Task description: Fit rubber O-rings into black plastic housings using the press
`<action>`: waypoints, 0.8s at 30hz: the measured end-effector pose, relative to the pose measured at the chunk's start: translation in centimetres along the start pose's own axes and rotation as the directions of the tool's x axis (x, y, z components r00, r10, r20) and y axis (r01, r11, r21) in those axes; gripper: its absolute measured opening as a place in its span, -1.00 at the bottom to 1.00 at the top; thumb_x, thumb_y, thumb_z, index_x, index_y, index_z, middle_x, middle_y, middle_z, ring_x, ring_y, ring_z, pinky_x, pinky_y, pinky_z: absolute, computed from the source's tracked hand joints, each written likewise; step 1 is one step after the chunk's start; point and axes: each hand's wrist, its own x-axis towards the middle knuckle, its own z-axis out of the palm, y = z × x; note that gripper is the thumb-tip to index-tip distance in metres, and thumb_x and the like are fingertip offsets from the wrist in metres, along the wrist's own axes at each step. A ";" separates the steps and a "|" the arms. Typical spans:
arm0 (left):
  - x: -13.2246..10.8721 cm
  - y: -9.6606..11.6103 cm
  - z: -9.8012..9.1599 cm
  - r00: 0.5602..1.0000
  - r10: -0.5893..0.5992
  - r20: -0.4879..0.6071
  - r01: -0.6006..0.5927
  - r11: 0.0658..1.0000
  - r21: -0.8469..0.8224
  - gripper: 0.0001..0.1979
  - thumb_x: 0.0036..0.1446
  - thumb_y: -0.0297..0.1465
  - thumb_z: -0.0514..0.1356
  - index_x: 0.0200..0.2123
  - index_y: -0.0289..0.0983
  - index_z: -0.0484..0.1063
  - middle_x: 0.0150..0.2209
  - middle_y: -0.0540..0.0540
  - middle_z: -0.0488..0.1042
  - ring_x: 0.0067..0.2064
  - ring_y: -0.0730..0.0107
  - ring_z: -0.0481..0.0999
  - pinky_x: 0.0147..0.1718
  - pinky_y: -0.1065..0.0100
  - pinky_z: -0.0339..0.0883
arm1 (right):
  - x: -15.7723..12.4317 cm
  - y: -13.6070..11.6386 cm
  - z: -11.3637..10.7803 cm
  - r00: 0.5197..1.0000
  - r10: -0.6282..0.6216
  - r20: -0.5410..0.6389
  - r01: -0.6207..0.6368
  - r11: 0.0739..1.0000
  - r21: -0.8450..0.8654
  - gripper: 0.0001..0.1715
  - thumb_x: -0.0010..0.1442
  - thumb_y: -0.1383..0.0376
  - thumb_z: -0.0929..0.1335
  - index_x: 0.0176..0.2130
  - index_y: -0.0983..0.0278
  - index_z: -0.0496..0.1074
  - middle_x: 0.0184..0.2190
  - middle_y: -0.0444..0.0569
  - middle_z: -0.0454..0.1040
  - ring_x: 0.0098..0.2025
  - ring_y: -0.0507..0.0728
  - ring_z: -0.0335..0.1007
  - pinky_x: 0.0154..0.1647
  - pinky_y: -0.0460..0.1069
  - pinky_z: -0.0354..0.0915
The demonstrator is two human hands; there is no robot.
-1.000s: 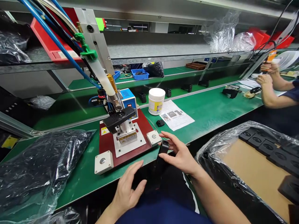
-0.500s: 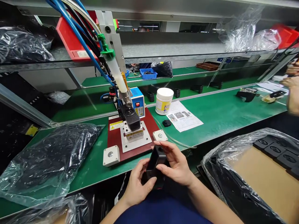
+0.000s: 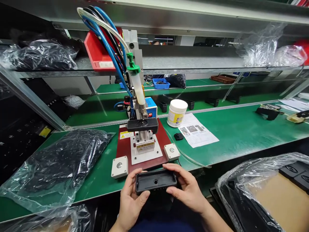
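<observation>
My left hand (image 3: 132, 196) and my right hand (image 3: 187, 190) grip the two ends of a black plastic housing (image 3: 166, 181), a long hollow shell with its open side toward me and a small round hole in its floor. It hangs in front of the bench edge. Beyond it stands a dispensing machine (image 3: 137, 87) with a syringe barrel pointing down. On its fixture lies another black housing (image 3: 151, 125), crosswise under the nozzle, a round recess in its top. White button boxes (image 3: 120, 166) sit at both front corners of the machine's red base (image 3: 122, 147).
A white tub (image 3: 177, 112), a printed sheet (image 3: 199, 132) and a small black part (image 3: 179, 136) lie right of the machine. A plastic bag of dark parts (image 3: 70, 161) covers the bench's left. At lower right is a plastic-lined box (image 3: 272, 199) with cardboard and black parts.
The housing in my hands has turned from upright to lengthwise across, its hollow side now showing. The one on the fixture now lies crosswise. My view has shifted left and up.
</observation>
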 end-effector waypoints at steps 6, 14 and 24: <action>0.1 0.9 -1.0 0.999 -0.036 0.029 0.036 0.999 -0.013 -0.41 0.02 -0.20 0.34 0.10 -0.21 0.29 0.01 -0.21 0.48 -0.01 0.13 0.53 -0.05 0.33 0.44 | 0.3 0.0 0.4 0.999 -0.020 0.049 0.023 0.998 -0.051 -0.48 0.09 0.19 0.48 0.05 0.10 0.41 0.04 0.04 0.46 0.13 0.21 0.35 0.16 0.10 0.30; -0.1 2.3 0.8 0.983 -0.123 -0.139 0.110 0.989 -0.099 -0.39 -0.10 -0.07 0.37 -0.01 -0.26 0.40 -0.06 -0.19 0.51 -0.05 0.11 0.53 -0.09 0.32 0.44 | 0.0 0.4 0.5 0.998 0.010 0.058 0.000 0.985 -0.173 -0.61 0.10 0.12 0.46 -0.06 0.14 0.48 0.05 0.12 0.44 0.13 0.27 0.35 0.13 0.16 0.32; -0.1 2.2 0.8 0.980 -0.139 -0.144 0.126 0.987 -0.096 -0.38 -0.13 -0.04 0.37 -0.03 -0.23 0.42 -0.08 -0.17 0.53 -0.04 0.08 0.52 -0.08 0.29 0.44 | -0.1 0.4 0.5 0.999 0.007 0.052 0.004 0.977 -0.213 -0.64 0.09 0.12 0.46 -0.09 0.12 0.50 0.04 0.10 0.46 0.10 0.27 0.39 0.09 0.15 0.35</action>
